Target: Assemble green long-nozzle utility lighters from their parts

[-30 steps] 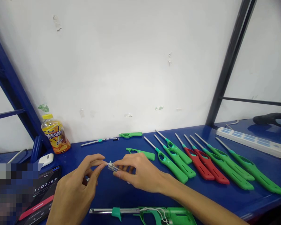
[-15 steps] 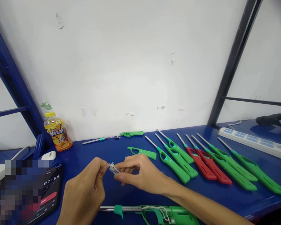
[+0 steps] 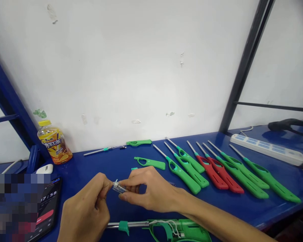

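Blue table (image 3: 131, 201) is carrying a drink bottle (image 3: 54, 142) with yellow drink inside by its far left edge, while near the front edge the left hand (image 3: 87, 210) and right hand (image 3: 151, 191) are both pinching a small clear part (image 3: 119, 187).

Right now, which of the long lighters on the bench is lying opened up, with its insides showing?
The green lighter at the near edge, just below both hands: white wires show in its open handle. The green and red ones lined up to the right are closed.

Blue bench (image 3: 242, 211) — lighters (image 3: 214, 168), bottle (image 3: 53, 141), phone (image 3: 44, 215).
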Tool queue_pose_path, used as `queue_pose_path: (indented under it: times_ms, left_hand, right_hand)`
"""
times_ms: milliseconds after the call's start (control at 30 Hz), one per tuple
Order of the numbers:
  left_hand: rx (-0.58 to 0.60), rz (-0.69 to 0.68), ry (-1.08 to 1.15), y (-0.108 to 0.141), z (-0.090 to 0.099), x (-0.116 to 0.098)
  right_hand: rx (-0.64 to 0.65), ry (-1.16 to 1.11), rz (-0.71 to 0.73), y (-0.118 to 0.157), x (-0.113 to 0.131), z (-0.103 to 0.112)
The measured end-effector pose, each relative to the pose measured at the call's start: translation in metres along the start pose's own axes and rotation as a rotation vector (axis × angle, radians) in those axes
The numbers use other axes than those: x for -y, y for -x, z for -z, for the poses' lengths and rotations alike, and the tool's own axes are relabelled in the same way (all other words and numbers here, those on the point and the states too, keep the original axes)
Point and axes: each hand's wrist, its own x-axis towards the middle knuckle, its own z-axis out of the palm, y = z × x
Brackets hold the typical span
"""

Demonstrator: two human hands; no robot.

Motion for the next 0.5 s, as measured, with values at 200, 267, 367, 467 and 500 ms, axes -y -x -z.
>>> queue_pose_path:
  times_ms: [200,267,367,467,500]
  left_hand:
    - [0.003,0.014,0.088,-0.009,0.0,-0.009]
    - [-0.008,0.062,0.174,-0.012,0.002,-0.012]
    - [0.062,0.132,0.272,-0.008,0.0,-0.012]
    - [0.164,-0.008,0.254,0.002,-0.007,-0.014]
    - [0.207,-0.099,0.251,0.006,-0.011,-0.015]
  right_hand:
    - [-0.022,-0.051,-0.09,0.003,-0.001,0.005]
    - [-0.047,-0.055,-0.129,0.005,-0.002,0.009]
    - [-0.114,-0.039,-0.163,0.016,-0.002,0.019]
    - [-0.203,0.048,-0.197,0.044,0.004,0.028]
    - [-0.235,0.13,-0.222,0.056,0.007,0.03]
